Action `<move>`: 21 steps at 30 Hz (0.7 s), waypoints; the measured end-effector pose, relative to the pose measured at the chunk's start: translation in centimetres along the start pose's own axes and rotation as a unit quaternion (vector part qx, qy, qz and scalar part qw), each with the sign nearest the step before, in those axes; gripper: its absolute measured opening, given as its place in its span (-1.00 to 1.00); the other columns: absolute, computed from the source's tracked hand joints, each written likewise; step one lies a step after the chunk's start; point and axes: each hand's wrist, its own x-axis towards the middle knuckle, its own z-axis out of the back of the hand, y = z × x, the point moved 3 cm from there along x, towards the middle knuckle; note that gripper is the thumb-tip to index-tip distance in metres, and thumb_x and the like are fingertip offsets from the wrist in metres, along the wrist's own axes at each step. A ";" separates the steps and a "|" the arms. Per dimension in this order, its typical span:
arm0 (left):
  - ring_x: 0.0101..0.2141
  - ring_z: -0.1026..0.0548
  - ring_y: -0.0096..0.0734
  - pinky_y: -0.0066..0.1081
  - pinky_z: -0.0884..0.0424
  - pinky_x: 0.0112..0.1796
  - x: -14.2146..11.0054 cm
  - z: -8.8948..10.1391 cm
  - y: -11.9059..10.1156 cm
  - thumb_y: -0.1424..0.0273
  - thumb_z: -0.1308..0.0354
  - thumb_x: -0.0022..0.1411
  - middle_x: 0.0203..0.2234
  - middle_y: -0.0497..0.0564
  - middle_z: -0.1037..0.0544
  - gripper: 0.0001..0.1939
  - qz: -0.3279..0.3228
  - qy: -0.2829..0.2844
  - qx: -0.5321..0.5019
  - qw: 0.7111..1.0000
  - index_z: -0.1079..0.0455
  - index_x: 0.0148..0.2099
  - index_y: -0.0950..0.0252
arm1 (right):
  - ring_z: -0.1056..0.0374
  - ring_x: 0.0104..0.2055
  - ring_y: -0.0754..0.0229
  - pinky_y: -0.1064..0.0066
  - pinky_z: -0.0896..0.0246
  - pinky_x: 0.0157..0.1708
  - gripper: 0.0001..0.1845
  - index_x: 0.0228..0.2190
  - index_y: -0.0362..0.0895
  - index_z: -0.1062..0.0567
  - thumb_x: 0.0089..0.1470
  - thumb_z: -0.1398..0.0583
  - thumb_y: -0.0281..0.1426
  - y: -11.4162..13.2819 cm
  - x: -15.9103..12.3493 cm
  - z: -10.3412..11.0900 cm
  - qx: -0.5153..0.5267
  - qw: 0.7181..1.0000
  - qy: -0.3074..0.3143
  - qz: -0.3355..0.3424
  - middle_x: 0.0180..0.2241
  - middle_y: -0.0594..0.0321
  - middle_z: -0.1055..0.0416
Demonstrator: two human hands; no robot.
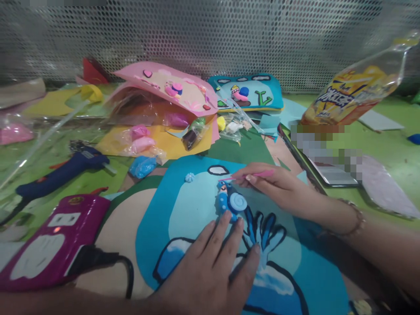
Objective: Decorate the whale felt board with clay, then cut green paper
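A blue clay snail (223,202) with a pale spiral shell lies on a blue paper picture (151,210) decorated with clay rocks and a plant. My left hand (213,262) rests palm down on the picture, fingers spread, its fingertips at the snail's lower end. Between the fingers of my right hand (262,181) is a thin pink modelling tool (264,174). The tool's tip is beside the snail's head. A small light-blue clay shape (189,177) sits toward the picture's upper left.
On the left are a blue glue gun (62,170) and a magenta power strip (55,245) with a black plug. Bagged clay (142,167) and two decorated pictures, pink (164,87) and blue (249,94), lie behind. A bottle (354,87) and phone (331,168) are right.
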 end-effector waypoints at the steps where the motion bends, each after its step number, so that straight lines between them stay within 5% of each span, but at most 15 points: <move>1: 0.27 0.04 0.15 0.00 -0.16 0.13 0.0 0.0 0.0 0.23 0.02 0.32 0.27 0.17 -0.13 -0.49 0.000 -0.001 0.001 1.000 -0.11 0.28 0.15 | -0.41 -0.16 0.21 0.36 -0.35 -0.16 -0.66 -0.10 -0.14 -0.49 0.28 0.02 -0.33 0.0 0.0 0.0 0.001 1.000 -0.003 -0.003 -0.17 0.11 -0.48; 21: 0.27 0.04 0.17 0.02 -0.17 0.12 -0.1 -0.7 0.2 0.20 0.01 0.31 0.26 0.22 -0.14 -0.46 -0.014 -0.021 -0.010 1.000 -0.10 0.28 0.20 | -0.41 -0.20 0.20 0.37 -0.32 -0.22 -0.70 -0.16 -0.15 -0.50 0.25 0.01 -0.39 0.7 -0.2 0.3 -0.077 0.995 -0.001 0.058 -0.23 0.11 -0.50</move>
